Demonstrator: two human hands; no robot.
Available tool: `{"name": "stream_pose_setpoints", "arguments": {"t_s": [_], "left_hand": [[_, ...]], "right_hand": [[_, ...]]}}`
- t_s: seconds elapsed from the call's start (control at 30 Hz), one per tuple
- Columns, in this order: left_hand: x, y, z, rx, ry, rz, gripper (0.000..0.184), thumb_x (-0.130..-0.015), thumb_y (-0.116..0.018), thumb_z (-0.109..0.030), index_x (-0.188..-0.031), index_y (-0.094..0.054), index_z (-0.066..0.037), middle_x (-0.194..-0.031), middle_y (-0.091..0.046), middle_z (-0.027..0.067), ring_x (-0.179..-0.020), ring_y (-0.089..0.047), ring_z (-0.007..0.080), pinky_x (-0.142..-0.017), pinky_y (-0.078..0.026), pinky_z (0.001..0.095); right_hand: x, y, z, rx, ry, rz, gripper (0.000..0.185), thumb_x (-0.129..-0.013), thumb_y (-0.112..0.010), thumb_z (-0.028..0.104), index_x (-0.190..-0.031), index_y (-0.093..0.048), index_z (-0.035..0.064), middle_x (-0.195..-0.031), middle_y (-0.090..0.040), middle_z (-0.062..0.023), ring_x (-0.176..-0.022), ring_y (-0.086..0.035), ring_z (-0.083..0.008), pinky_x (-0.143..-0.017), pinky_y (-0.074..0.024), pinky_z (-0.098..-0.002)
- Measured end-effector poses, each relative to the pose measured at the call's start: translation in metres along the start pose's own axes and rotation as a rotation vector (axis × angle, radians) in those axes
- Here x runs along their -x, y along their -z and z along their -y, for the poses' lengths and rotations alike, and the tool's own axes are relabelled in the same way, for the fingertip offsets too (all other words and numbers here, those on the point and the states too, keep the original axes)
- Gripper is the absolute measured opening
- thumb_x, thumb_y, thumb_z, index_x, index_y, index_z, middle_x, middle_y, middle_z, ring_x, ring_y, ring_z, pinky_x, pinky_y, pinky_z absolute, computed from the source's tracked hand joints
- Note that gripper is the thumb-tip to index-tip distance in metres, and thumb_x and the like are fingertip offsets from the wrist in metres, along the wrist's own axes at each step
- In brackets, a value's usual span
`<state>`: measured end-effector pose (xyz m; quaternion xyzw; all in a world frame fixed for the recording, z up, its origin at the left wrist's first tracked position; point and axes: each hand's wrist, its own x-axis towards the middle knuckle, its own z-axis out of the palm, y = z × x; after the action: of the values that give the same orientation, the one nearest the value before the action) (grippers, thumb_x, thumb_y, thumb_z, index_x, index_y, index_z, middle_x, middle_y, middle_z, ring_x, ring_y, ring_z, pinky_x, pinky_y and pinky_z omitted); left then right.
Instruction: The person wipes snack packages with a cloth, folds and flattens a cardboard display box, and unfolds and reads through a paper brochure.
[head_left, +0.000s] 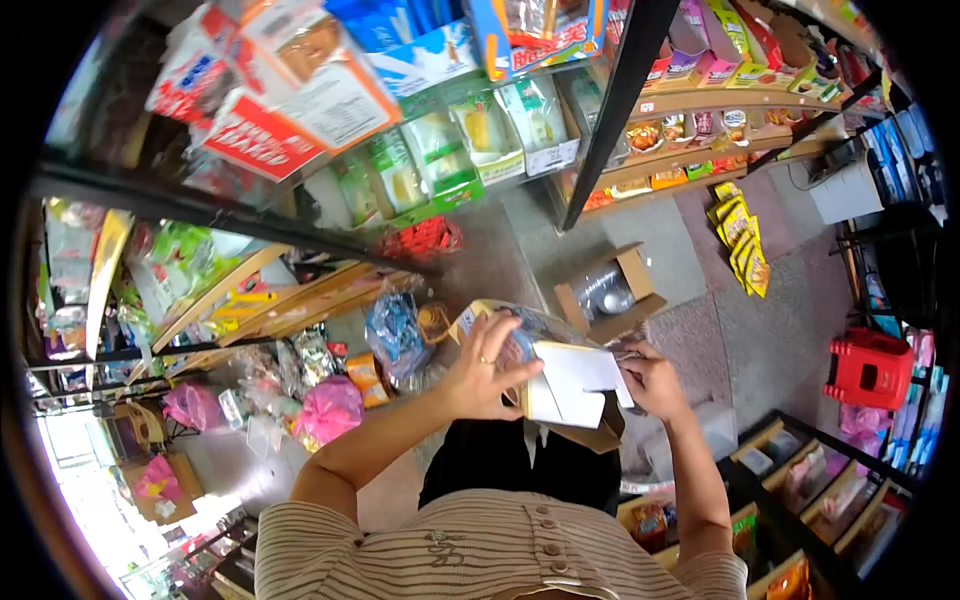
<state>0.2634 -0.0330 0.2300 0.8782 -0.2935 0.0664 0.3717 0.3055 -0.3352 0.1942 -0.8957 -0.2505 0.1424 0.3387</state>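
In front of my body is a cardboard box [572, 382] with white inner flaps and a printed side, held tilted. My left hand [484, 372] grips its left side, thumb and fingers spread over the wall; a ring shows on one finger. At the right end, my right hand [652, 382] pinches the edge of a white flap. What lies inside the box cannot be made out. Just beyond it, an open brown carton [636, 282] on the floor holds something wrapped in clear plastic.
Yellow snack packets [738, 240] lie fanned on the floor. A red plastic case [868, 370] stands at right. Packaged goods fill the shelf [700, 100] at upper right. Pink bags [330, 410] and a blue bag [397, 335] sit at left. Wooden bins [815, 515] are at lower right.
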Motion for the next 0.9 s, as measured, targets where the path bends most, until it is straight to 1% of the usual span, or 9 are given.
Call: {"name": "stream_pose_setpoints", "arguments": {"t_s": [0.1, 0.2, 0.37, 0.53, 0.7, 0.77, 0.83, 0.87, 0.9], "left_hand": [[0.015, 0.042, -0.042, -0.011, 0.032, -0.043, 0.091, -0.040, -0.080, -0.030, -0.121, -0.040, -0.026, -0.127, -0.024, 0.0233, -0.113, -0.031, 0.0449, -0.091, -0.028, 0.0594], [0.052, 0.066, -0.083, -0.102, 0.085, -0.106, 0.093, -0.041, -0.080, -0.030, -0.122, -0.037, -0.025, -0.125, -0.026, 0.0240, -0.112, -0.032, 0.0449, -0.091, -0.029, 0.0576], [0.132, 0.074, -0.128, -0.343, 0.265, -0.349, 0.098, -0.045, -0.080, -0.030, -0.127, -0.028, -0.018, -0.118, -0.034, 0.0248, -0.104, -0.039, 0.0428, -0.086, -0.034, 0.0534], [0.217, 0.106, -0.161, -0.668, 0.485, -0.450, 0.099, -0.052, -0.078, -0.027, -0.132, -0.022, -0.009, -0.107, -0.044, 0.0221, -0.096, -0.044, 0.0403, -0.085, -0.034, 0.0528], [0.269, 0.150, -0.218, -0.660, 0.929, -0.518, 0.089, -0.050, -0.079, -0.027, -0.124, -0.037, -0.004, -0.093, -0.053, 0.0133, -0.090, -0.049, 0.0309, -0.084, -0.036, 0.0440], [0.301, 0.158, -0.234, -0.711, 0.872, -0.568, 0.080, -0.048, -0.080, -0.021, -0.118, -0.044, -0.004, -0.087, -0.053, 0.0101, -0.081, -0.050, 0.0264, -0.075, -0.040, 0.0394], [0.335, 0.164, -0.253, -0.525, 1.051, -0.673, 0.063, -0.048, -0.079, -0.014, -0.105, -0.054, -0.005, -0.079, -0.053, 0.0077, -0.071, -0.051, 0.0223, -0.064, -0.042, 0.0337], [0.345, 0.172, -0.263, -0.532, 0.994, -0.736, 0.040, -0.049, -0.077, -0.008, -0.084, -0.059, -0.004, -0.072, -0.053, 0.0068, -0.064, -0.051, 0.0197, -0.058, -0.042, 0.0287], [0.366, 0.178, -0.271, -0.542, 1.003, -0.751, 0.040, -0.049, -0.077, -0.008, -0.084, -0.059, -0.004, -0.072, -0.053, 0.0068, -0.064, -0.051, 0.0197, -0.058, -0.042, 0.0287]], "right_hand": [[0.022, 0.008, 0.045, -0.241, -0.067, -0.045, 0.022, -0.072, -0.057, 0.001, -0.093, -0.060, -0.0022, -0.095, -0.056, -0.0166, -0.091, -0.056, -0.0290, -0.075, -0.0467, -0.0326], [0.028, 0.006, 0.092, -0.214, 0.004, -0.089, 0.027, -0.073, -0.057, 0.003, -0.100, -0.060, 0.0051, -0.098, -0.057, -0.0137, -0.087, -0.057, -0.0309, -0.075, -0.0467, -0.0347], [0.042, -0.029, 0.158, -0.098, 0.222, 0.413, 0.043, -0.070, -0.060, 0.008, -0.111, -0.056, 0.0198, -0.099, -0.055, -0.0078, -0.084, -0.058, -0.0285, -0.073, -0.0494, -0.0348], [0.061, -0.082, 0.239, -0.137, 0.524, 0.492, 0.044, -0.071, -0.057, 0.008, -0.112, -0.055, 0.0227, -0.090, -0.054, -0.0061, -0.080, -0.058, -0.0252, -0.065, -0.0490, -0.0364], [0.051, -0.106, 0.304, -0.103, 0.610, 0.630, 0.034, -0.070, -0.058, 0.009, -0.103, -0.061, 0.0185, -0.091, -0.054, -0.0064, -0.077, -0.057, -0.0286, -0.066, -0.0471, -0.0377], [0.047, -0.122, 0.320, -0.091, 0.738, 0.612, 0.025, -0.072, -0.058, 0.011, -0.096, -0.064, 0.0160, -0.090, -0.055, -0.0069, -0.077, -0.058, -0.0281, -0.066, -0.0468, -0.0380], [0.048, -0.135, 0.341, -0.112, 0.726, 0.651, 0.018, -0.073, -0.058, 0.011, -0.090, -0.065, 0.0122, -0.091, -0.055, -0.0065, -0.077, -0.057, -0.0275, -0.067, -0.0467, -0.0367], [0.051, -0.144, 0.354, -0.170, 0.720, 0.679, 0.017, -0.073, -0.059, 0.010, -0.089, -0.065, 0.0107, -0.091, -0.055, -0.0064, -0.080, -0.057, -0.0258, -0.069, -0.0468, -0.0350], [0.054, -0.156, 0.368, -0.230, 0.715, 0.709, 0.016, -0.073, -0.060, 0.009, -0.088, -0.065, 0.0093, -0.091, -0.056, -0.0063, -0.083, -0.057, -0.0242, -0.071, -0.0468, -0.0334]]}}
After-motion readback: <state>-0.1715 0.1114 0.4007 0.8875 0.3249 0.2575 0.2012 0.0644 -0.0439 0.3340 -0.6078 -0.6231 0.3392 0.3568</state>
